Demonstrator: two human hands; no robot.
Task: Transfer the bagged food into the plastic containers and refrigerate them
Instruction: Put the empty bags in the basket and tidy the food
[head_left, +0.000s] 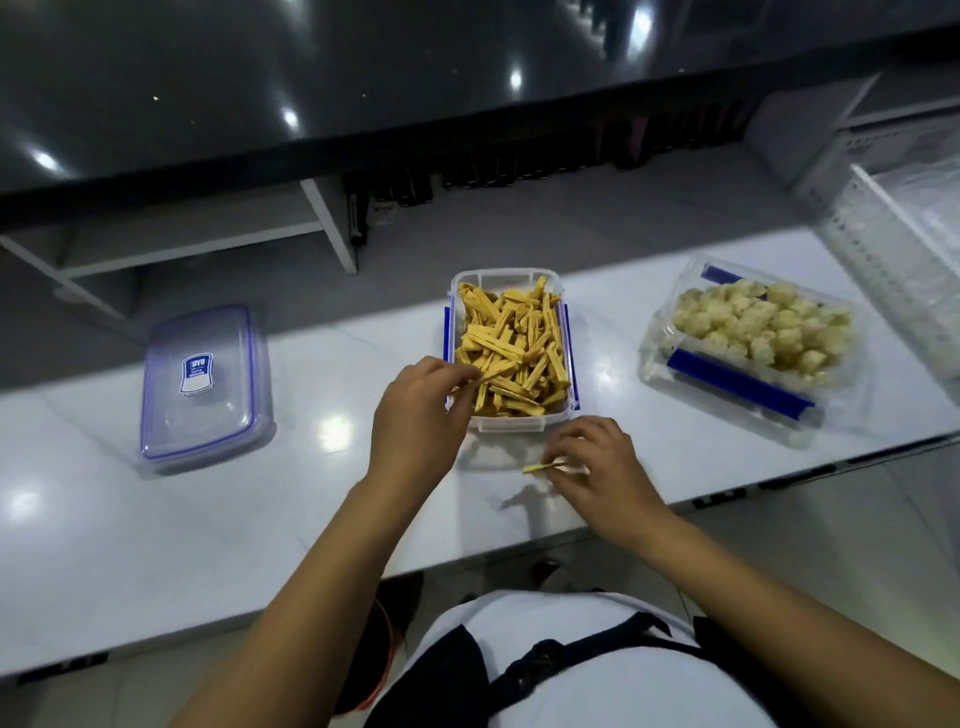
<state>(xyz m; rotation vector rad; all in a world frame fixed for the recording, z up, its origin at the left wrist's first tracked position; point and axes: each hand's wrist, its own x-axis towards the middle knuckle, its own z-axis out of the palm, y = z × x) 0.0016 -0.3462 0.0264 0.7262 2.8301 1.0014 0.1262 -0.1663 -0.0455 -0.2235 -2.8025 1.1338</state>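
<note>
A clear plastic container (563, 322) with blue clips stands at the middle of the white counter, full of yellow food strips (511, 348). My left hand (415, 415) is at its near left corner, fingers pinched on a strip at the rim. My right hand (597, 470) hovers just in front of the container, pinching a single loose strip (537, 468) above the counter. A second clear container (737, 384) on the right holds pale lumpy food pieces (758, 325). A clear lid (205, 384) with a blue seal and label lies flat on the left.
The white counter (156, 519) runs left to right, its near edge close to my body. A white perforated rack (893, 254) stands at the far right. Behind the counter are a lower grey surface, a white shelf frame (327, 223) and a dark glossy top.
</note>
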